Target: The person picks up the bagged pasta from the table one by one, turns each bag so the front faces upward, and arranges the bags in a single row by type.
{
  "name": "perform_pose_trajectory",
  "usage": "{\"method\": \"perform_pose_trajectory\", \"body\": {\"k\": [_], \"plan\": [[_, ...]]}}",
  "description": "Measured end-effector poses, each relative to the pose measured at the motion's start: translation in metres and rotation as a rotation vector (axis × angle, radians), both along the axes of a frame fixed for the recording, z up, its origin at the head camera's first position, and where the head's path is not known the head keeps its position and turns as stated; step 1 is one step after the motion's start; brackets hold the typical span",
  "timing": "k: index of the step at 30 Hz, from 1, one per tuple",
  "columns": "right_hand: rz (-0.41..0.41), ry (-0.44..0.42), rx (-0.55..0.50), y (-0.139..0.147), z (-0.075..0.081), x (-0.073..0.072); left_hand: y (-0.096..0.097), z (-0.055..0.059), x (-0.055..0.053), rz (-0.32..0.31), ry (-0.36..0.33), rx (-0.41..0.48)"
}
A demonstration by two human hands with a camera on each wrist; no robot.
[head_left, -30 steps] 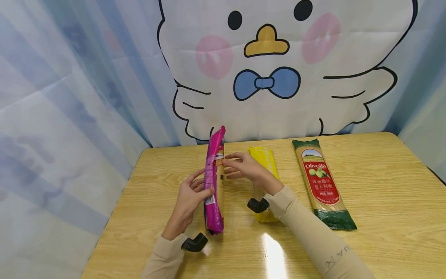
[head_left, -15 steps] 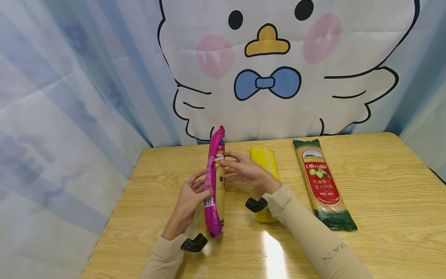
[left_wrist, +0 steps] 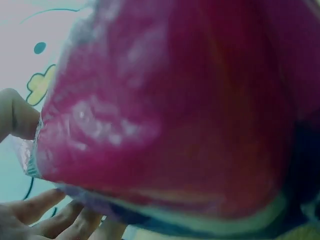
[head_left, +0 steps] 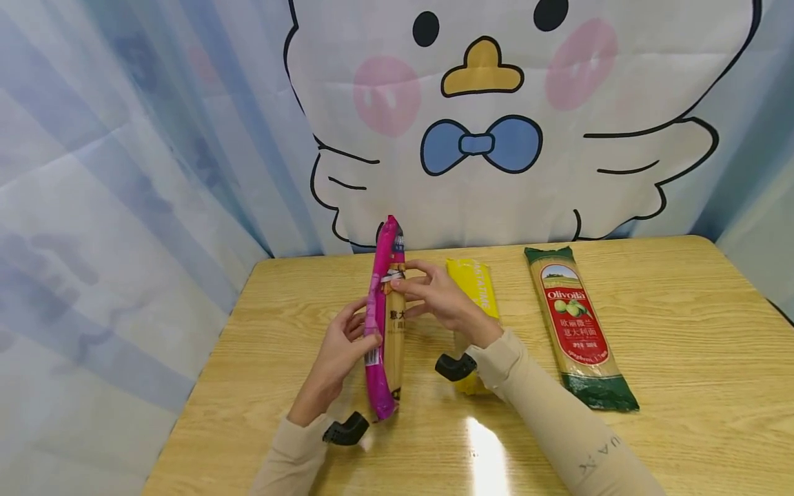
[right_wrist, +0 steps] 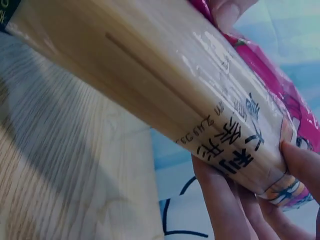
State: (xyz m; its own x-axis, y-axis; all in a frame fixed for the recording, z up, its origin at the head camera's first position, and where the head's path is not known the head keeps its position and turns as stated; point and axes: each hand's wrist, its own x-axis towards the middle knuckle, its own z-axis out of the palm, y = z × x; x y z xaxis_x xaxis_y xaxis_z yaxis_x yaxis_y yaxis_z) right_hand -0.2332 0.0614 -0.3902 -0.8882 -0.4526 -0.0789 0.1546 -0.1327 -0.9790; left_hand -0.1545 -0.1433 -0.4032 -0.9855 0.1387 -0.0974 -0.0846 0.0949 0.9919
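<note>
A pink-backed pack of spaghetti (head_left: 394, 344) is held on edge above the table's left half, its clear side turned partly to the right. My left hand (head_left: 338, 348) grips its left side, thumb across the near face and fingers behind. Near the upper end, my right hand (head_left: 443, 296) holds it between thumb and fingers. Shiny pink wrapper (left_wrist: 150, 125) fills most of the left wrist view. Through the clear film (right_wrist: 165, 90), the right wrist view shows straight pale pasta strands and dark printed characters.
Partly under my right forearm lies a yellow pasta pack (head_left: 474, 286). Farther right, a green-ended spaghetti pack with a red label (head_left: 577, 327) lies flat on the wooden table (head_left: 695, 331). A printed curtain (head_left: 484, 207) hangs behind the table's back edge.
The spaghetti pack has turned between my hands, so more of its clear side and printed characters shows. Both hands keep their hold, nearly in place. The other packs lie still.
</note>
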Motion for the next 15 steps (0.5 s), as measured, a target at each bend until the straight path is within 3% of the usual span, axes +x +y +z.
{"method": "perform_pose_trajectory", "body": {"k": [4, 8, 11, 15], "plan": [[-0.049, 0.020, 0.016, -0.002, 0.008, 0.002, -0.001, 0.004, 0.003, 0.020, 0.068, -0.087], [-0.083, 0.037, 0.032, -0.004, 0.016, 0.006, 0.000, 0.012, 0.010, 0.106, 0.122, -0.175], [-0.113, 0.060, 0.049, -0.006, 0.021, 0.010, 0.002, 0.019, 0.018, 0.156, 0.136, -0.254], [-0.164, 0.072, 0.063, -0.010, 0.025, 0.013, 0.006, 0.023, 0.025, 0.170, 0.131, -0.325]]}}
